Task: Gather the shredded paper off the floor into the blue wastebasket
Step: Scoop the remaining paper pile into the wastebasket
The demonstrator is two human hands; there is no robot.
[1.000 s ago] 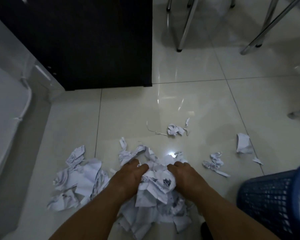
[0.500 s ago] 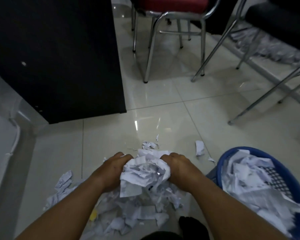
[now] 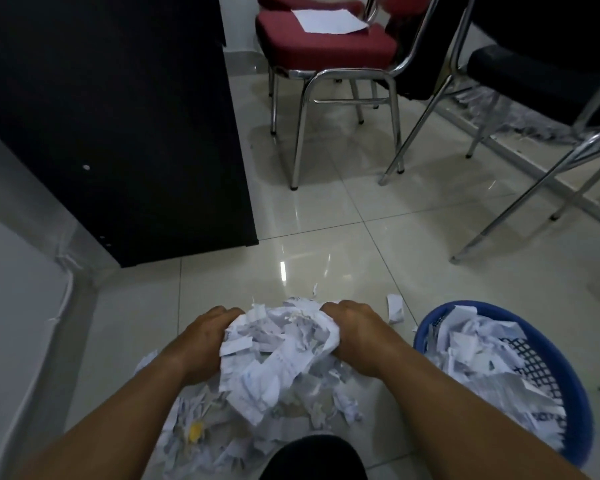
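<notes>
Glossy tiled floor (image 3: 378, 244), left hand (image 3: 205, 337) and right hand (image 3: 357, 330) clutching shredded paper (image 3: 278, 348) (print illegible), blue wastebasket (image 3: 581, 410) nearby.

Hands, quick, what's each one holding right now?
Left hand: fingers curled round the shredded paper bundle.
Right hand: gripping the same bundle.

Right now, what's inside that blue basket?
Shredded white paper fills the blue wastebasket, heaped near its rim. A patch of its mesh wall shows. The bottom is buried, so anything under the paper cannot be seen.
</notes>
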